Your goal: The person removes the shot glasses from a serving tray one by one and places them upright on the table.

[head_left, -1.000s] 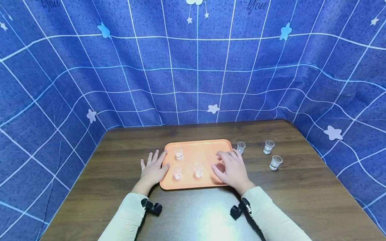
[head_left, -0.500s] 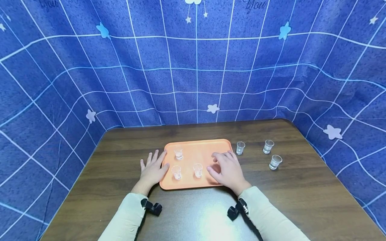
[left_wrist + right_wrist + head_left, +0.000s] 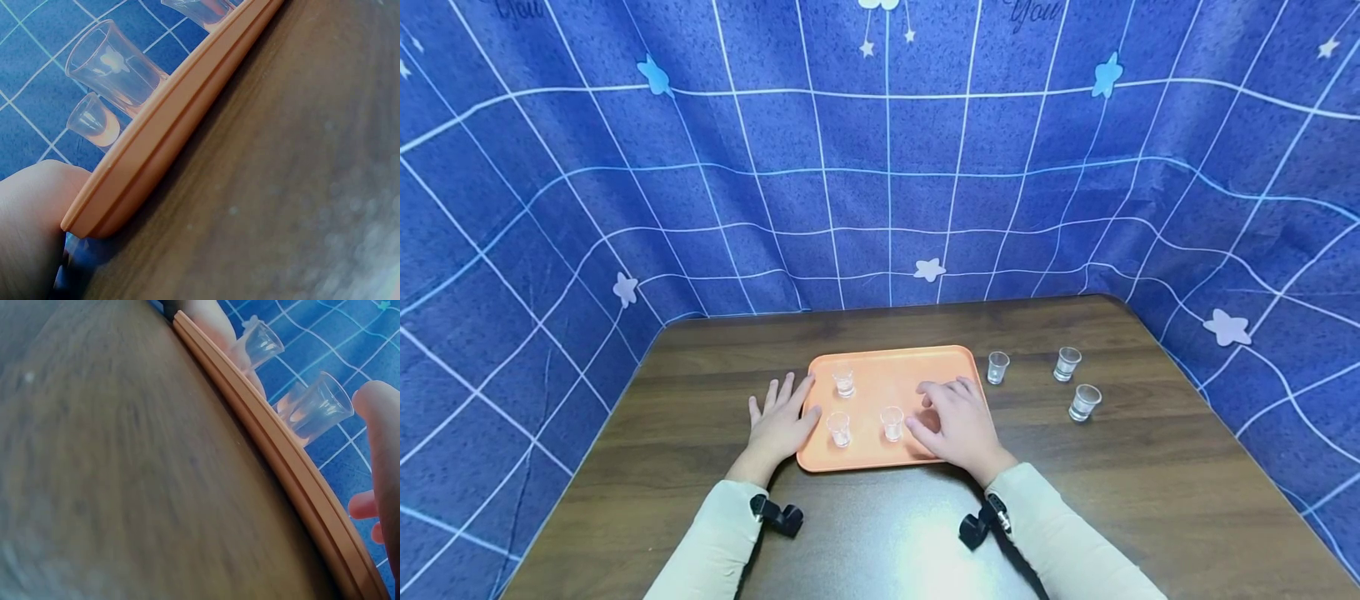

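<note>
An orange tray [image 3: 902, 375] lies on the table, bearing three small clear shot glasses: one at the back left [image 3: 844, 384], one at the front left [image 3: 839, 431] and one at the front middle [image 3: 892, 424]. My left hand [image 3: 781, 427] rests with spread fingers at the tray's left edge, thumb over the rim. Over the right part of the tray hovers my right hand [image 3: 958, 423], fingers loosely bent and nothing in them. Its thumb is close to the right of the front middle glass; the right wrist view shows a gap between thumb [image 3: 378, 412] and glass [image 3: 317, 409].
Right of the tray stand three more shot glasses: one near the tray's back right corner [image 3: 997, 367], two farther right, a back one [image 3: 1067, 364] and a front one [image 3: 1085, 403]. A blue curtain [image 3: 880, 200] with white lines hangs behind the brown wooden table [image 3: 715, 350].
My right hand has moved left over the tray, away from the nearest glass on the table and toward the front middle glass. The left hand has stayed at the tray's edge.
</note>
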`<state>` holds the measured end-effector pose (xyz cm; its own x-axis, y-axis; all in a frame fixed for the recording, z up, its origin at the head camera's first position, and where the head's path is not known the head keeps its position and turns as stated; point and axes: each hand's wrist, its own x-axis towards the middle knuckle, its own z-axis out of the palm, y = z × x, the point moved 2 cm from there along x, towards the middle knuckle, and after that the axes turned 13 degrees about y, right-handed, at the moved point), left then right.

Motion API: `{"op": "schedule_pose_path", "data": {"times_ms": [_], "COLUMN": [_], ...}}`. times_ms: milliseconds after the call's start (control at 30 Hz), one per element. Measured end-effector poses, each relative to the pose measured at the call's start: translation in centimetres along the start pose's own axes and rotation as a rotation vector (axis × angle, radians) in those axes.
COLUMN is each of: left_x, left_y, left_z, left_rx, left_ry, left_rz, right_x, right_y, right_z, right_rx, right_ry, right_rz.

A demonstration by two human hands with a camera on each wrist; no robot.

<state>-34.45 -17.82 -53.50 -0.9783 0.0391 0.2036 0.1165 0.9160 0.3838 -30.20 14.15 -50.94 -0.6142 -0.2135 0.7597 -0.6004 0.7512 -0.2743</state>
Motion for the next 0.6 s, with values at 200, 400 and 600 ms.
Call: {"op": "schedule_pose_path", "data": {"times_ms": [200,400,600], "left_x": [-0.1,-0.1,0.0], "left_y": [0.2,0.4,0.2], "left_z": [-0.1,-0.2,-0.2], "left_rx": [0.001,-0.001,0.007], "left_ry": [-0.003,-0.011,-0.016], "left_rz": [-0.007,-0.006,-0.01], "right_x": [0.1,0.1,0.3], "right_y": [-0.4,-0.7,-1.1], "right_z": [0.2,0.4,1.0], "right_rx": [0.003,0.016,0.031], "right_ry": [-0.035,-0.047,-0.057], "right_rz": [0.006,-0.003,-0.016]}}
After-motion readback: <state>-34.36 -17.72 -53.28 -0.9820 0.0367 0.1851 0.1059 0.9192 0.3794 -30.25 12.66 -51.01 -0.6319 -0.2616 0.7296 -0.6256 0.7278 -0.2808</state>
